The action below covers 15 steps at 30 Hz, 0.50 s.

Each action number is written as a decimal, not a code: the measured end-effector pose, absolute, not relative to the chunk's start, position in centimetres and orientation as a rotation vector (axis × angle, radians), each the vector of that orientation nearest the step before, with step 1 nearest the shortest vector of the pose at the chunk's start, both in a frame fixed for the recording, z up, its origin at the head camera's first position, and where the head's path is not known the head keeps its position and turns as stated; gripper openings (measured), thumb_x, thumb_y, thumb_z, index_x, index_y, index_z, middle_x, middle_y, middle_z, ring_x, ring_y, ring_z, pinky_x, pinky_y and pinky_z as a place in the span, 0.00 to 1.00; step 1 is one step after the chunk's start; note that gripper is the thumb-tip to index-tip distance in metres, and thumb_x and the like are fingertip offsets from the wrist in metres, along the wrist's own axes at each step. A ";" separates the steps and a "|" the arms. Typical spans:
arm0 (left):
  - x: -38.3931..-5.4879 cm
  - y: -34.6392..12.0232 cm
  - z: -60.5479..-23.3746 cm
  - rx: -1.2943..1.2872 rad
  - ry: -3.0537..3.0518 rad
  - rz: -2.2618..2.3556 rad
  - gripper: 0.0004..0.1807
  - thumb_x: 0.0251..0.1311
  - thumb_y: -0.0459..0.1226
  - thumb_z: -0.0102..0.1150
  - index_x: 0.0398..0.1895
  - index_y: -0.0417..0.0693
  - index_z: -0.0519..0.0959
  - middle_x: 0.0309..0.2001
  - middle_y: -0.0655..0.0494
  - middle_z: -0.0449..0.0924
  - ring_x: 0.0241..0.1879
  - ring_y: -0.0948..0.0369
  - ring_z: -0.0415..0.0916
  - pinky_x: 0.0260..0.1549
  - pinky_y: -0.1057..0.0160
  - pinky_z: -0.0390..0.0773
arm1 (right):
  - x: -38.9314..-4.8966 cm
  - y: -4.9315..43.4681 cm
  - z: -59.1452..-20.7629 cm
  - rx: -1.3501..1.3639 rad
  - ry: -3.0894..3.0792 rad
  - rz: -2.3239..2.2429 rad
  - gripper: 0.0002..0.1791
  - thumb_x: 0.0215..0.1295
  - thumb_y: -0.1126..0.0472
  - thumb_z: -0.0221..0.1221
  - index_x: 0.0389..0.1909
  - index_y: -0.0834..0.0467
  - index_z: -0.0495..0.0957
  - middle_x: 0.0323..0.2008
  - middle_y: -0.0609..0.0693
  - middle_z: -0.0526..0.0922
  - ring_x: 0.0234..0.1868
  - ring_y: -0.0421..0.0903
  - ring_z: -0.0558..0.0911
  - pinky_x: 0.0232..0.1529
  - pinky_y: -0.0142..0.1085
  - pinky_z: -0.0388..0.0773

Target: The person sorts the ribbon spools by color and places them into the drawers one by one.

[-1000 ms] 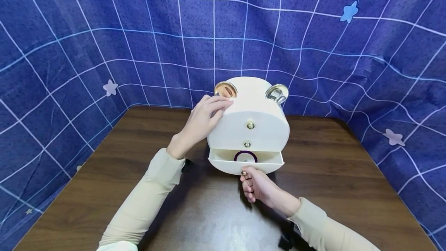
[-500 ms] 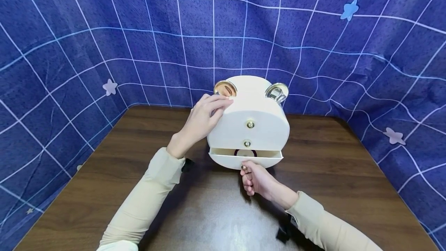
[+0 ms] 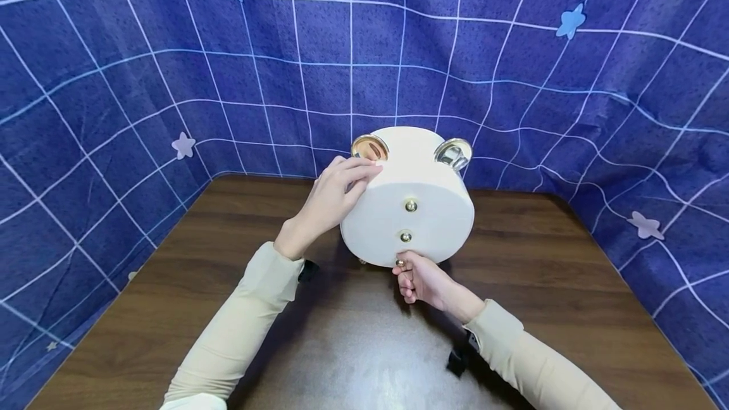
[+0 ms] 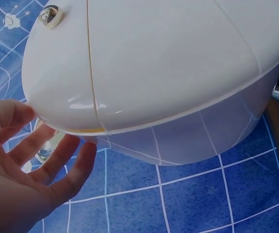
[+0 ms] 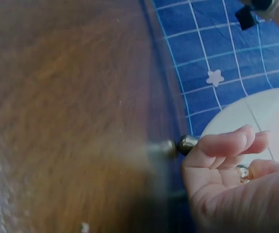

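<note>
A white rounded drawer box [image 3: 376, 214] with several gold knobs down its front stands on the table. Its bottom drawer is closed, flush with the front. My right hand [image 3: 424, 283] pinches the gold knob [image 3: 400, 263] of that drawer between thumb and finger; in the right wrist view the hand [image 5: 226, 179] has its fingers curled. My left hand [image 3: 336, 188] lies against the box's upper left edge. From the left wrist view, its fingers [image 4: 64, 155] are slightly bent and touch that edge, with nothing gripped.
Two round metallic ears, a left one [image 3: 370, 146] and a right one [image 3: 454, 152], stick up from the box top. The brown wooden table [image 3: 256, 207] reaches back to a blue gridded cloth [image 3: 319, 81] with star shapes.
My right hand has pushed the bottom drawer in, moving away from me, until it is closed; the dark ring inside is hidden now. The left hand has stayed in place.
</note>
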<state>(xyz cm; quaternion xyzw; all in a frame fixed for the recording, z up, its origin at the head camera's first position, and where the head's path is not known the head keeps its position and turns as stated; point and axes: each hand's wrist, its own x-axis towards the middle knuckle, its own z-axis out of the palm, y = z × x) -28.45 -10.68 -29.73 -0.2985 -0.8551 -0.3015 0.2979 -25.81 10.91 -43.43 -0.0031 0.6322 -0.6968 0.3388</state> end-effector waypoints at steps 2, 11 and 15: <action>-28.5 -10.6 -29.8 -0.801 -2.269 -0.798 0.16 0.66 0.35 0.51 0.52 0.53 0.83 0.53 0.56 0.83 0.38 0.57 0.70 0.33 0.61 0.70 | -25.9 11.2 -43.5 -0.024 1.643 -1.799 0.18 0.71 0.47 0.42 0.29 0.56 0.67 0.11 0.42 0.63 0.13 0.39 0.65 0.18 0.31 0.63; -28.4 -11.6 -30.3 -0.820 -2.218 -0.811 0.14 0.67 0.35 0.53 0.51 0.52 0.83 0.54 0.56 0.82 0.43 0.58 0.73 0.40 0.61 0.74 | -23.9 12.6 -39.4 -0.397 1.840 -1.649 0.23 0.73 0.47 0.46 0.38 0.65 0.76 0.17 0.49 0.79 0.15 0.40 0.75 0.17 0.32 0.72; -28.0 -12.9 -30.4 -0.861 -2.035 -0.812 0.15 0.63 0.30 0.55 0.50 0.46 0.83 0.50 0.51 0.84 0.47 0.56 0.77 0.49 0.58 0.76 | -22.5 14.0 -34.3 -0.891 2.185 -1.611 0.18 0.74 0.57 0.48 0.50 0.68 0.75 0.31 0.58 0.85 0.27 0.43 0.82 0.28 0.36 0.81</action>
